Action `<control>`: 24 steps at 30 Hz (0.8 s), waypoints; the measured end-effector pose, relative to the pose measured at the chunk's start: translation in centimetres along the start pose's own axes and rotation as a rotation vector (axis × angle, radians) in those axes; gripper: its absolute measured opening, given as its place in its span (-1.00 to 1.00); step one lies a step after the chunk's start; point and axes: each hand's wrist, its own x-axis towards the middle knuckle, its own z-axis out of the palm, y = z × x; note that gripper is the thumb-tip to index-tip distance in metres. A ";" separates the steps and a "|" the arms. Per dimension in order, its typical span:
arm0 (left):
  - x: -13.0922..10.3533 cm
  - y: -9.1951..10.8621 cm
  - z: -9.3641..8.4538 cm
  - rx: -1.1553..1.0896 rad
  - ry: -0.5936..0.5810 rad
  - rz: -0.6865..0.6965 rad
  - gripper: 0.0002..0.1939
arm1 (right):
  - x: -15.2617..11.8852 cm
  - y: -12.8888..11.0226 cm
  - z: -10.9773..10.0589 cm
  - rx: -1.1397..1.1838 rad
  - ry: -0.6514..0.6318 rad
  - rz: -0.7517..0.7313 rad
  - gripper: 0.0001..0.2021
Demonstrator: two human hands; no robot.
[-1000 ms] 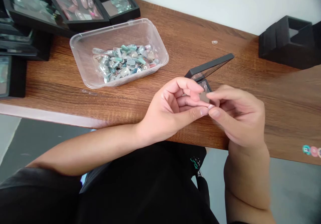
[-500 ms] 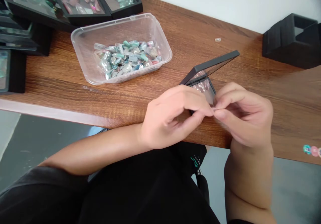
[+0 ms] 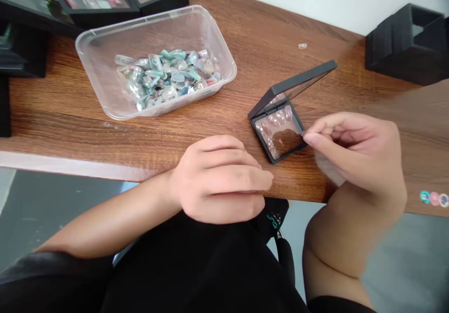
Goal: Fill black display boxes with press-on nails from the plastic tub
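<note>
My right hand (image 3: 358, 151) pinches a small pale false nail (image 3: 304, 134) between thumb and forefinger; little more than its edge shows. It is at the right rim of a small black case (image 3: 271, 157), whose lid (image 3: 301, 80) stands tilted open. Inside, several glossy pinkish false nails (image 3: 280, 116) lie in a curved row along the back and left. My left hand (image 3: 224, 179) rests palm down by the table's front edge, left of the case, fingers curled together. Its thumb and whatever is beneath the fingers are hidden.
A clear plastic tub (image 3: 101, 81) holding a heap of blue, green and clear false nails (image 3: 168, 76) stands left of the case. Black display boxes (image 3: 105, 16) line the back left. More black boxes (image 3: 403, 46) stand at the right. One loose nail (image 3: 302, 46) lies near the wall.
My hands have parted: the left has moved left and down and curled its fingers, while the right keeps its pinch beside the case. The case's inside now shows. The view has shifted slightly.
</note>
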 end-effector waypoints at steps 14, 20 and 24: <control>0.5 0.7 0.1 -0.060 0.131 -0.204 -0.76 | 0.5 0.0 -0.1 -0.187 -0.394 0.179 -0.75; 0.8 -0.1 0.5 -0.091 0.057 -0.112 -0.86 | 0.6 0.3 0.5 -0.255 -0.257 0.071 -0.87; 0.7 0.2 0.7 -0.027 0.023 -0.146 -0.83 | 0.6 0.6 0.5 -0.301 -0.199 0.019 -0.87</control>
